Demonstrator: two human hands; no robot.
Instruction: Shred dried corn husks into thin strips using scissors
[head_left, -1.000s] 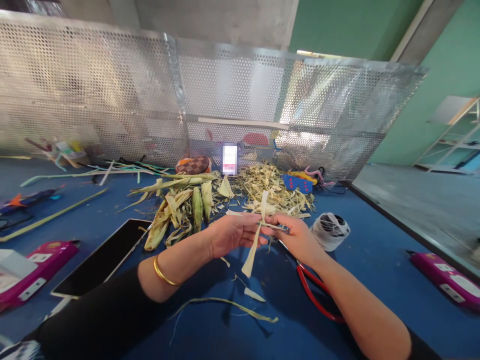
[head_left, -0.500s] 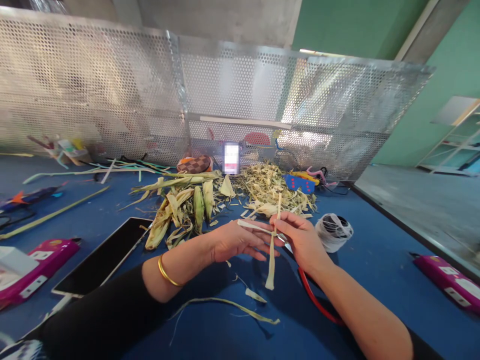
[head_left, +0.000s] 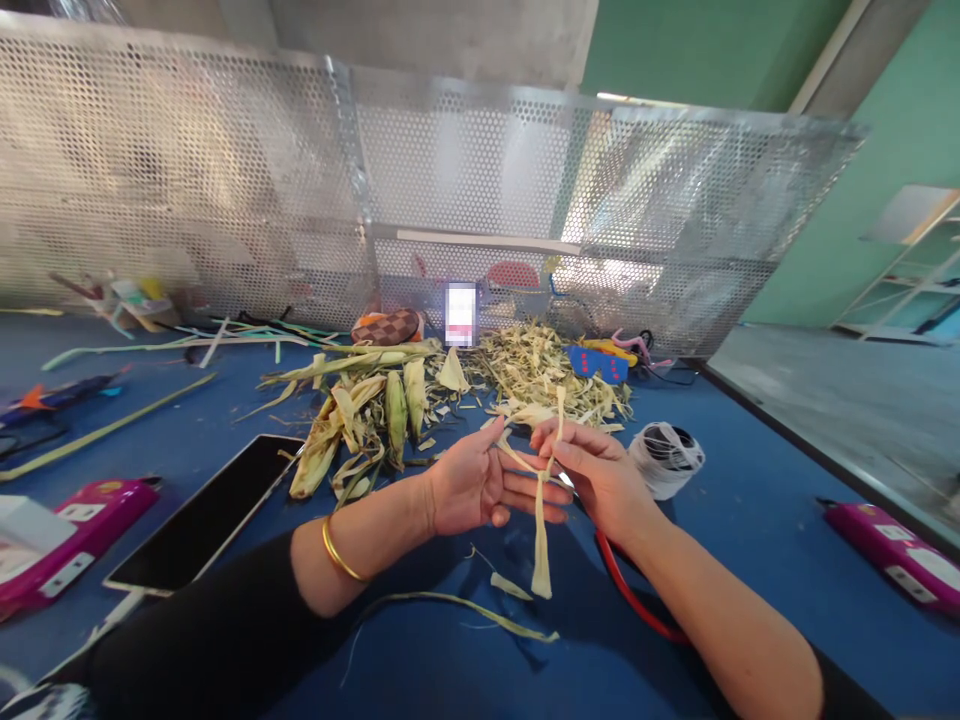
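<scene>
husk strip (head_left: 541,555) in right hand (head_left: 604,480)

On the tabletop (head_left: 750,500), things are lying around the husk bundle (head_left: 396,405).
Behind the bundle, a pouch (head_left: 386,327) is resting, with the mesh partition (head_left: 465,170) standing farther back. To its right, a heap of husk shreds (head_left: 536,362) is spreading just beside it, and a twine spool (head_left: 664,462) is standing farther right. Left of and before the bundle, a touchscreen device (head_left: 206,515) is lying near, a power strip (head_left: 82,540) farther out. Before the bundle and to its right, the left hand (head_left: 480,485) and right hand (head_left: 607,480) are hovering with a husk strip (head_left: 541,555); well before it, a loose strand (head_left: 487,609) is lying.
</scene>
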